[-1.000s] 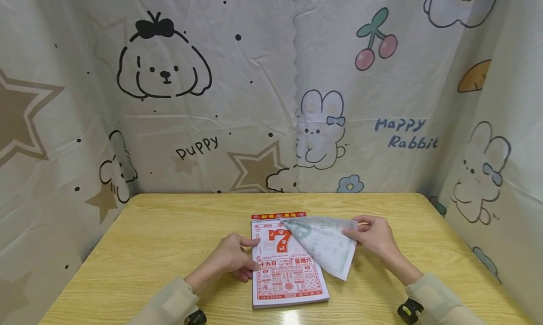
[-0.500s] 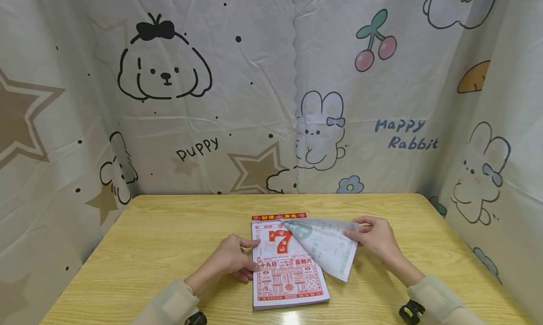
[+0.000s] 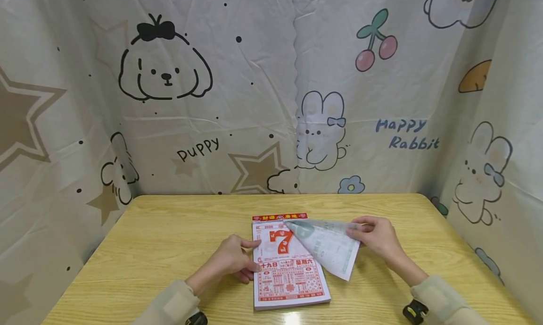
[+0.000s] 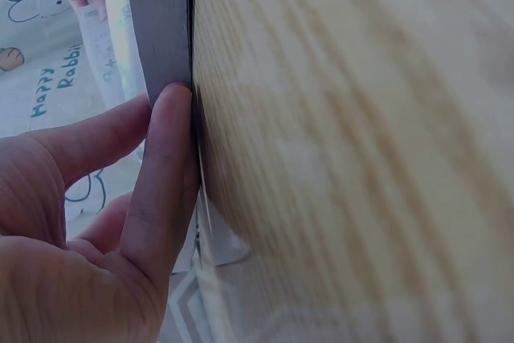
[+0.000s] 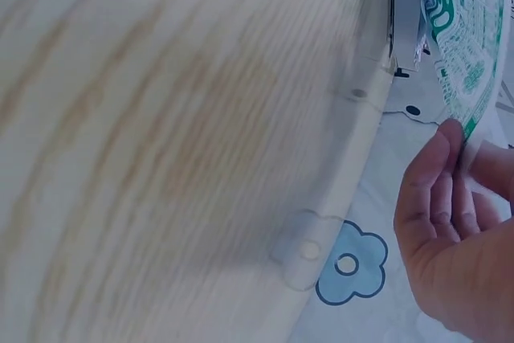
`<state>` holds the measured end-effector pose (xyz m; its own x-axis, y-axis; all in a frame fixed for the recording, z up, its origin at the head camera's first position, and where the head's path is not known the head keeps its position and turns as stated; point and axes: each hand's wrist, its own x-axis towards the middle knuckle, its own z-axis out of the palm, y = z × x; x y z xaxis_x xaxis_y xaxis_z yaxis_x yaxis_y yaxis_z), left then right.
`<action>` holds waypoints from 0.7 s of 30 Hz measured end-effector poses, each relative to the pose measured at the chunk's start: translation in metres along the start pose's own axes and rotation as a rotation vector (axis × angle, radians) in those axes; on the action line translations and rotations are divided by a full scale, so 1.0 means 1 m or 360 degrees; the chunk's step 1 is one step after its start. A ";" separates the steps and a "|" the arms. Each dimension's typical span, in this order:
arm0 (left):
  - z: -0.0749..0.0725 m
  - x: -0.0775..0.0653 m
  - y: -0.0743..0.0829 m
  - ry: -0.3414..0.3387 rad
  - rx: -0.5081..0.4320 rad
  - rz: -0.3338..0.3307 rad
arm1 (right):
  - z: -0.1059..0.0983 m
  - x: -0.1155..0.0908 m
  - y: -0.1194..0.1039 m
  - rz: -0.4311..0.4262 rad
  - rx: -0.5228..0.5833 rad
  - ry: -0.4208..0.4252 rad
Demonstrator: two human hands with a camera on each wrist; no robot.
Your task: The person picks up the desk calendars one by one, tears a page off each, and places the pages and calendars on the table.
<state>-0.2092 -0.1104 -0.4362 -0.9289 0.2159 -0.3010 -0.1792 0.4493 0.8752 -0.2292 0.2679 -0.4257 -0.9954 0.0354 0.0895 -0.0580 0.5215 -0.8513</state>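
Observation:
A tear-off calendar (image 3: 290, 280) with red print and a large 7 lies on the table under a red header strip (image 3: 280, 217). Its top page (image 3: 333, 249) is folded diagonally up to the right, green print showing, and still joins near the header. My right hand (image 3: 377, 235) pinches the page's outer corner between thumb and fingers. At the left edge, my left hand (image 3: 231, 259) rests with extended fingers against the pad. The left wrist view shows a fingertip (image 4: 171, 102) pressed on the pad's side, close to the tabletop. Seen from the right wrist, the page (image 5: 474, 30) curves up toward the pinching fingers.
The wood-grain table (image 3: 169, 216) extends around the calendar. A printed cloth curtain (image 3: 254, 103) with puppies, rabbits and stars hangs behind it and along both sides. Dark devices sit at both cuffs, such as the right one (image 3: 415, 312).
The folded page bows slightly more along its top, and the right hand has shifted a little to the right. The left hand and the calendar hold nearly the same place.

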 end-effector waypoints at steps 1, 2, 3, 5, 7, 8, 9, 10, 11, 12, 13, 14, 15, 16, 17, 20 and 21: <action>0.000 0.000 0.000 -0.0004 0.0000 0.0002 | 0.000 0.000 0.000 -0.0029 -0.0009 -0.0014; 0.000 0.000 -0.001 -0.0007 0.0001 0.0005 | -0.001 0.001 -0.001 -0.0052 -0.0011 -0.0024; 0.000 0.001 -0.001 -0.0011 0.0002 0.0008 | -0.001 0.001 -0.001 -0.0086 -0.0017 -0.0037; 0.000 0.001 -0.001 -0.0016 0.0000 0.0013 | -0.001 0.001 -0.001 -0.0128 -0.0024 -0.0053; 0.000 0.002 -0.002 -0.0020 -0.0002 0.0020 | -0.001 0.002 -0.002 -0.0153 -0.0039 -0.0056; 0.000 0.002 -0.002 -0.0020 -0.0001 0.0020 | -0.001 0.002 -0.003 -0.0154 -0.0043 -0.0050; 0.000 0.002 -0.002 -0.0019 -0.0001 0.0019 | 0.000 0.003 -0.003 -0.0161 -0.0053 -0.0051; 0.000 0.002 -0.002 -0.0018 -0.0002 0.0017 | 0.000 0.003 -0.003 -0.0153 -0.0056 -0.0045; 0.000 0.002 -0.003 -0.0015 -0.0001 0.0013 | 0.000 0.003 -0.003 -0.0151 -0.0061 -0.0044; 0.000 0.002 -0.003 -0.0013 -0.0002 0.0010 | 0.001 0.003 -0.003 -0.0138 -0.0058 -0.0038; 0.000 0.002 -0.002 -0.0011 -0.0005 0.0004 | 0.001 0.004 -0.003 -0.0133 -0.0054 -0.0039; 0.000 0.002 -0.002 -0.0008 -0.0005 -0.0001 | 0.002 0.004 -0.003 -0.0123 -0.0049 -0.0037; -0.001 0.002 -0.002 -0.0006 -0.0008 -0.0004 | 0.002 0.004 -0.003 -0.0123 -0.0050 -0.0037; -0.001 0.002 -0.002 -0.0006 -0.0013 -0.0005 | 0.002 0.005 -0.003 -0.0113 -0.0048 -0.0029; -0.001 0.002 -0.002 -0.0007 -0.0015 -0.0004 | 0.002 0.005 -0.002 -0.0105 -0.0049 -0.0021; -0.001 0.001 -0.002 -0.0013 -0.0022 0.0008 | 0.002 0.006 -0.002 -0.0099 -0.0092 0.0008; -0.001 0.001 -0.002 -0.0016 -0.0030 0.0014 | 0.002 0.006 -0.001 -0.0098 -0.0113 0.0020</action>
<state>-0.2101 -0.1123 -0.4379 -0.9271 0.2285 -0.2970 -0.1772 0.4310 0.8848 -0.2351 0.2656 -0.4252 -0.9890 0.0117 0.1474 -0.1132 0.5819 -0.8053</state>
